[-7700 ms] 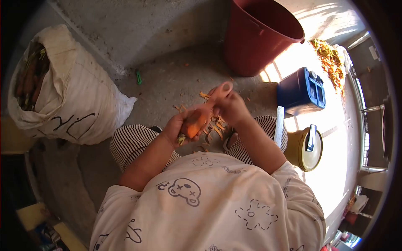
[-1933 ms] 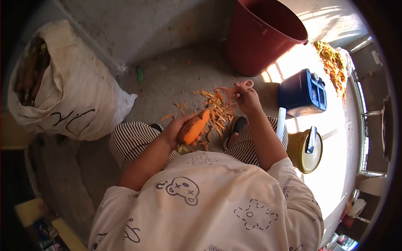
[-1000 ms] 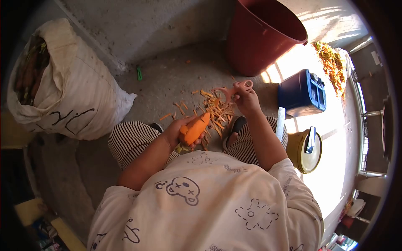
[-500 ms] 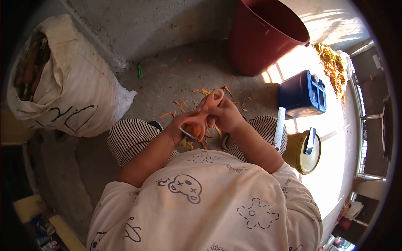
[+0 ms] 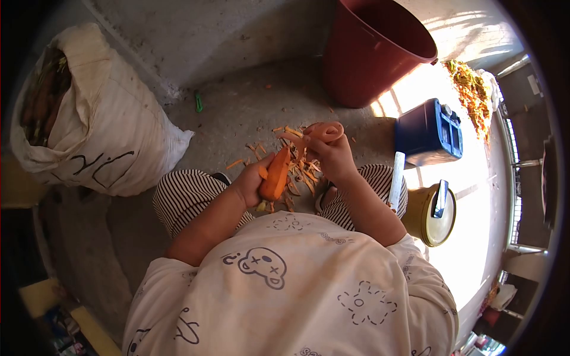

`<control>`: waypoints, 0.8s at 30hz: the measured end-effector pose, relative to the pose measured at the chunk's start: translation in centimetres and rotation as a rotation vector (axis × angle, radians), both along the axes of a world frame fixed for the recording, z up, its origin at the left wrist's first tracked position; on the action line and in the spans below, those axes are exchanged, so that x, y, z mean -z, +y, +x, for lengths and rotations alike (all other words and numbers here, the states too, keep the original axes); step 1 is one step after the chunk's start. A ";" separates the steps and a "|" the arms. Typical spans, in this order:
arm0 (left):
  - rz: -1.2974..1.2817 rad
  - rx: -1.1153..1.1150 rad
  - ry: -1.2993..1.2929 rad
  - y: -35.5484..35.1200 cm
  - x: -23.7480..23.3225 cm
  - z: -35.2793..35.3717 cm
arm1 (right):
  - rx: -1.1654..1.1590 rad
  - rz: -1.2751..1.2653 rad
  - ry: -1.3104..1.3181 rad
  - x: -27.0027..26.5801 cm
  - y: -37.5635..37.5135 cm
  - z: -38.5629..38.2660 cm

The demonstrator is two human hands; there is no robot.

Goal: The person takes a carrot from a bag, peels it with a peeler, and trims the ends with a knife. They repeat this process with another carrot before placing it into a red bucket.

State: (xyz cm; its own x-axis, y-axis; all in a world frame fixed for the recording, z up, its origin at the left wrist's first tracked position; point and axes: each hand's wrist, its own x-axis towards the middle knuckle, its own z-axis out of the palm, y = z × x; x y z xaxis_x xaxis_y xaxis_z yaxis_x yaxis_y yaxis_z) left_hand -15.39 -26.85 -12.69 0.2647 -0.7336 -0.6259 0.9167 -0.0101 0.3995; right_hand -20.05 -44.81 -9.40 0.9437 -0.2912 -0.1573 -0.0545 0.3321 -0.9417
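My left hand is wrapped round a bright orange carrot, which points up and away from me. A curl of peel hangs at the carrot's left side. In my right hand is a pink peeler, gripped by its handle just beyond the carrot's tip and apart from it. The peeler's blade cannot be made out clearly. Below both hands, orange and brown peelings lie scattered on the floor between my striped knees.
A white sack full of carrots stands on the left. Near the wall lies a green object. To the right are a dark red bucket, a blue jerrycan, a lidded yellowish tub and a knife.
The peeler has moved off the carrot, up and to the right with my right hand. The carrot, mostly hidden behind the peeler before, now shows in my left hand.
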 end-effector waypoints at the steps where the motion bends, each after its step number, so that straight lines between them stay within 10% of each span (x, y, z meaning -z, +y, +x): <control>1: 0.040 -0.006 -0.010 -0.1 0.0 0.0 | 0.028 -0.053 0.007 0.0 -0.2 0.2; 11: -0.129 0.013 -0.012 -0.3 1.1 0.2 | -0.354 0.373 0.077 0.2 1.5 -0.3; 16: -0.266 0.142 0.143 0.9 2.2 0.0 | 0.280 0.145 0.144 6.3 -7.1 2.2; 24: -0.281 0.059 0.158 0.3 1.9 0.6 | -0.168 0.497 0.039 1.9 -0.3 -0.2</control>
State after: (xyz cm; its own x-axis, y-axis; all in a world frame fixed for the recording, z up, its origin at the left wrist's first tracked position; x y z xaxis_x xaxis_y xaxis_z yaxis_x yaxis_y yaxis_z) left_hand -14.81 -26.55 -14.58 0.1325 -0.8946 -0.4267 0.9686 0.0255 0.2473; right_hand -20.21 -45.08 -11.31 0.9615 -0.0176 -0.2741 -0.1774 0.7218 -0.6689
